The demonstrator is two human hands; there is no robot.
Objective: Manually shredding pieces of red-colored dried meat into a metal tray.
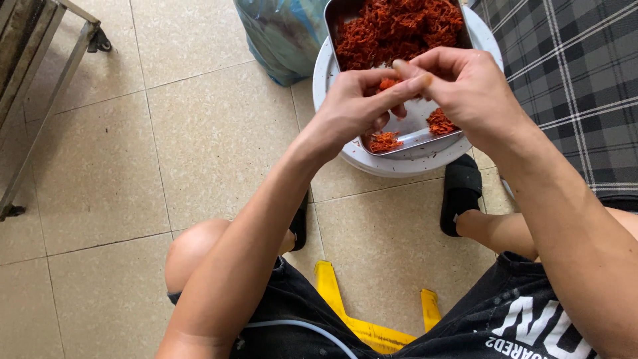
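left hand [355,106] and right hand [458,83] pinch small red shred [387,84] together over metal tray [415,129] on white bucket [399,165]; shred mostly hidden by fingers, tray top cut off.

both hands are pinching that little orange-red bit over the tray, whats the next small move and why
Probably drop the small orange-red piece onto the bare near end of the metal tray. The left hand and right hand pinch it right above that spot, where two small clumps already lie, apart from the big red shredded heap.
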